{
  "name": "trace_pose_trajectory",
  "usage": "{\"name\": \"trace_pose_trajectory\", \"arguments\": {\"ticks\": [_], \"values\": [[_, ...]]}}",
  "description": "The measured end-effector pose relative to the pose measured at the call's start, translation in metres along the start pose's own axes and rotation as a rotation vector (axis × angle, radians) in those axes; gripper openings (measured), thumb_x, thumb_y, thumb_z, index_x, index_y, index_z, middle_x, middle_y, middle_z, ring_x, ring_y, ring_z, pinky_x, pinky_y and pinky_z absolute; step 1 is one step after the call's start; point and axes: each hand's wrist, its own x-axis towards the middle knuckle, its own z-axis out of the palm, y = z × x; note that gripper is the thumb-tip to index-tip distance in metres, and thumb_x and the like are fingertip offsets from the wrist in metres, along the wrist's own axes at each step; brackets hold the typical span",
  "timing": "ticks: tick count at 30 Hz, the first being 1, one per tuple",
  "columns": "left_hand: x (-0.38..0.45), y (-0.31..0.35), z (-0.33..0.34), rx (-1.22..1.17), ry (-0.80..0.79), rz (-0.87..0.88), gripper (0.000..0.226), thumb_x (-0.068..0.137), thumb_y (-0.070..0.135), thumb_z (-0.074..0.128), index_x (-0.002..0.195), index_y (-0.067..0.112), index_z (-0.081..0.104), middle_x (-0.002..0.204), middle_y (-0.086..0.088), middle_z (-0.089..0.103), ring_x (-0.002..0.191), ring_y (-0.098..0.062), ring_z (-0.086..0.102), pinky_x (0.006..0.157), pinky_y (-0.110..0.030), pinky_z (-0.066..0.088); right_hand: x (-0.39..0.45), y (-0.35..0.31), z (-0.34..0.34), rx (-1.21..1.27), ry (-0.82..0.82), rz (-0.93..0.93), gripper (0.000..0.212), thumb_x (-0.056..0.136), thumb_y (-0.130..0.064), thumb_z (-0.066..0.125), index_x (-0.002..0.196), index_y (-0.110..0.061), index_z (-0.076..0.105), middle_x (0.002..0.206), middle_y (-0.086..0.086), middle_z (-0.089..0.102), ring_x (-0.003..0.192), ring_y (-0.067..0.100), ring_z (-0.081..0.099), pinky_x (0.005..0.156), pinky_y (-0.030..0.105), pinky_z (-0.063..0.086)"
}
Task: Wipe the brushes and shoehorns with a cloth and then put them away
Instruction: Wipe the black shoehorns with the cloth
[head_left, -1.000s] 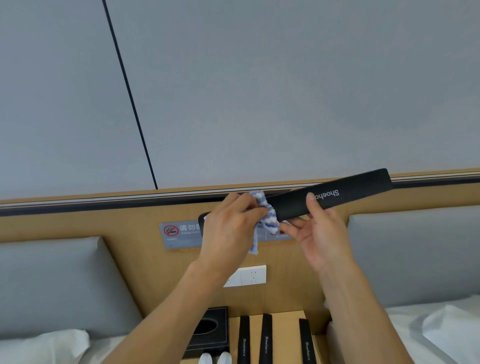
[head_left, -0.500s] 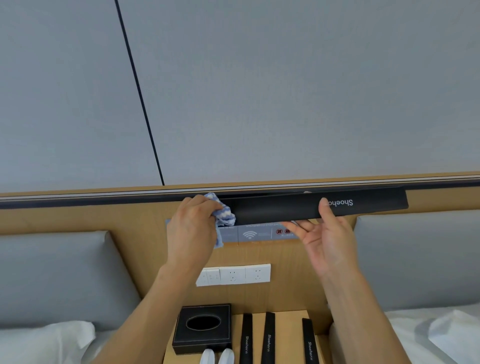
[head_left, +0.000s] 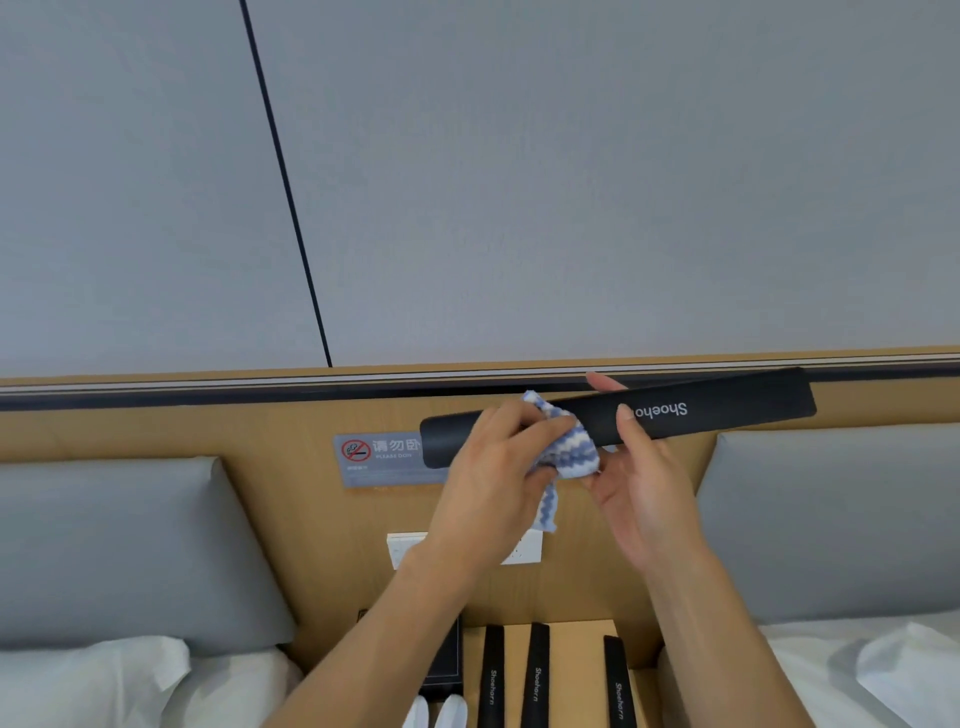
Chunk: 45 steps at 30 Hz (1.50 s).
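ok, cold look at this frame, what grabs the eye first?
The long black shoehorn held up mid-frame, the right hand pinching it near its white lettering. The left hand presses a blue-and-white cloth around its middle. Along the bottom edge, three more black shoehorns lie side by side on the wooden nightstand.

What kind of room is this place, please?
Probably a hotel twin room: a grey no-smoking sign on the wooden headboard panel, grey padded headboards above white bedding, and black sleeves printed "Shoehorn".
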Motion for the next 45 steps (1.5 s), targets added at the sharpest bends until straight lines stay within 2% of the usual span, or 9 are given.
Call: {"name": "trace_pose_trajectory", "arguments": {"ticks": [6, 9, 12, 16, 22, 25, 30, 33, 45], "values": [[0.000, -0.006, -0.006, -0.018, -0.002, 0.005, 0.035, 0.090, 0.004, 0.065, 0.123, 0.015, 0.068, 0.112, 0.000, 0.061, 0.104, -0.010, 0.052, 0.080, -0.005, 0.032, -0.005, 0.001, -0.025, -0.256, -0.183, -0.079, 0.036, 0.093, 0.002, 0.059, 0.111, -0.026, 0.073, 0.117, 0.023, 0.066, 0.118, 0.044, 0.058, 0.100, 0.053, 0.047], [0.000, -0.008, -0.009, -0.011, -0.018, 0.022, 0.029, 0.090, 0.005, 0.065, 0.117, 0.013, 0.069, 0.112, 0.000, 0.062, 0.102, -0.010, 0.052, 0.080, -0.007, 0.035, -0.005, -0.006, -0.034, -0.395, -0.241, -0.120, 0.042, 0.087, -0.030, 0.075, 0.127, -0.029, 0.062, 0.126, 0.010, 0.067, 0.123, 0.030, 0.061, 0.099, 0.047, 0.052], [0.001, -0.009, -0.013, -0.005, 0.013, 0.020, 0.026, 0.088, 0.002, 0.067, 0.112, 0.010, 0.071, 0.108, -0.003, 0.064, 0.100, -0.017, 0.056, 0.079, -0.020, 0.041, -0.002, -0.002, -0.033, -0.417, -0.126, -0.185, 0.047, 0.074, -0.039, 0.085, 0.112, -0.019, 0.065, 0.116, 0.010, 0.071, 0.115, 0.033, 0.066, 0.088, 0.044, 0.058], [0.002, -0.008, -0.015, 0.034, 0.106, 0.032, 0.030, 0.084, -0.001, 0.070, 0.112, 0.009, 0.072, 0.103, -0.004, 0.065, 0.094, -0.019, 0.056, 0.074, -0.026, 0.048, -0.004, 0.011, -0.023, -0.275, 0.002, -0.196, 0.032, 0.072, -0.032, 0.082, 0.095, -0.011, 0.073, 0.102, 0.017, 0.076, 0.100, 0.035, 0.073, 0.081, 0.039, 0.062], [0.008, -0.008, -0.012, 0.119, 0.236, 0.035, 0.029, 0.085, 0.004, 0.070, 0.113, 0.006, 0.072, 0.106, -0.010, 0.065, 0.098, -0.027, 0.058, 0.073, -0.036, 0.055, -0.010, 0.021, -0.011, -0.160, -0.033, 0.024, 0.030, 0.090, -0.037, 0.058, 0.104, -0.019, 0.077, 0.112, 0.013, 0.075, 0.111, 0.025, 0.071, 0.090, 0.027, 0.058], [0.008, -0.005, -0.008, 0.158, 0.199, 0.086, 0.031, 0.092, 0.015, 0.057, 0.120, 0.008, 0.068, 0.112, -0.010, 0.063, 0.098, -0.028, 0.057, 0.070, -0.043, 0.056, -0.009, 0.023, -0.009, -0.064, -0.020, 0.057, 0.038, 0.093, -0.034, 0.055, 0.120, -0.012, 0.067, 0.120, 0.013, 0.072, 0.118, 0.025, 0.067, 0.098, 0.031, 0.054], [0.004, -0.018, -0.007, 0.195, 0.154, 0.072, 0.038, 0.088, 0.009, 0.069, 0.126, 0.009, 0.066, 0.124, -0.012, 0.061, 0.105, -0.029, 0.056, 0.076, -0.038, 0.056, -0.010, 0.022, -0.010, -0.060, 0.005, -0.003, 0.030, 0.094, -0.033, 0.052, 0.106, -0.025, 0.079, 0.120, 0.011, 0.073, 0.116, 0.025, 0.068, 0.101, 0.036, 0.052], [0.005, -0.042, -0.015, 0.229, 0.167, -0.012, 0.041, 0.081, 0.002, 0.076, 0.121, 0.005, 0.068, 0.124, -0.017, 0.062, 0.105, -0.032, 0.057, 0.085, -0.039, 0.054, -0.011, 0.018, -0.018, -0.006, 0.014, -0.032, 0.028, 0.097, -0.028, 0.051, 0.114, -0.020, 0.072, 0.122, 0.018, 0.071, 0.116, 0.034, 0.067, 0.100, 0.043, 0.053], [-0.004, -0.094, -0.054, 0.291, 0.167, -0.075, 0.037, 0.082, -0.011, 0.067, 0.115, 0.003, 0.071, 0.107, -0.015, 0.066, 0.095, -0.032, 0.060, 0.071, -0.029, 0.045, -0.003, 0.004, -0.014, 0.089, 0.012, 0.148, 0.054, 0.092, -0.039, 0.053, 0.134, -0.005, 0.052, 0.124, 0.019, 0.069, 0.113, 0.035, 0.069, 0.080, 0.038, 0.061]]}}
